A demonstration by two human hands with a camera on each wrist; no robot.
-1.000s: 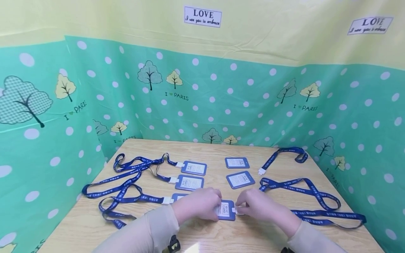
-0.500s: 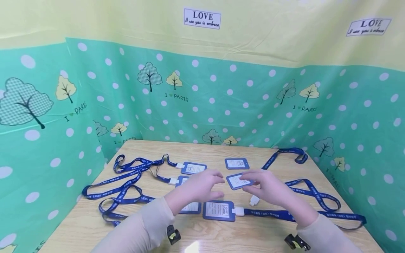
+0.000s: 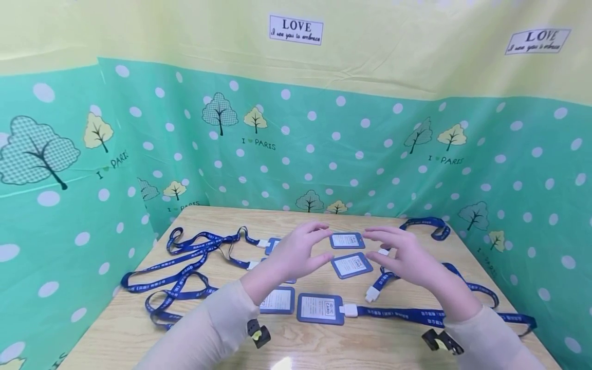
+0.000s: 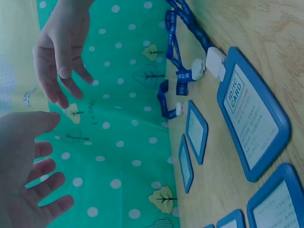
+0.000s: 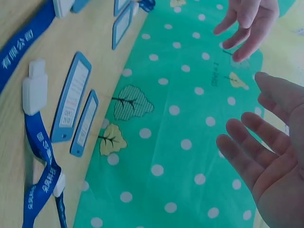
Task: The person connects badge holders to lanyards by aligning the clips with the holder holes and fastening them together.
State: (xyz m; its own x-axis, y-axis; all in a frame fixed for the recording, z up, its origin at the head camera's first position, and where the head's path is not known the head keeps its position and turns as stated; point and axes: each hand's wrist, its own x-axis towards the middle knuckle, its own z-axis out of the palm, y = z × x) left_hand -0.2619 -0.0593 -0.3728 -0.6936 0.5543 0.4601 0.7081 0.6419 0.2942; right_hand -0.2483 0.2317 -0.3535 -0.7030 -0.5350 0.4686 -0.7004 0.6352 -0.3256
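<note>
While both hands hung in the air above the bench [image 3: 324, 349], the front card [image 3: 319, 309] lay flat on the wood, its white clip [image 3: 350, 310] joined at the right end. From that clip a blue lanyard [image 3: 398, 313] ran rightward and passed, to my eye, below the right wrist. The left hand [image 3: 298, 252] showed a wide grip, the thumb set apart from softly bent fingers, and held nothing. The right hand [image 3: 407, 254] matched it: wide grip, thumb and fingers parted, nothing held. The two hands were well apart. Two loose cards, the far card [image 3: 346, 240] and the middle card [image 3: 351, 265], lay face up, one behind the other; from the person's side I saw them in the gap between the hands. To the near right of the middle card, a loose clip [image 3: 372, 294] rested at the end of its strap [image 3: 383, 281]; a second clip [image 3: 384, 252] showed beside the right hand, partly hidden. At left, the rear card [image 3: 272, 245] was partly covered by the left hand, while the left card [image 3: 279, 300] lay just beside the front card. Tangled lanyards [image 3: 152, 282] spread farther left. Behind the bench hung a dotted green curtain [image 3: 388, 169].
</note>
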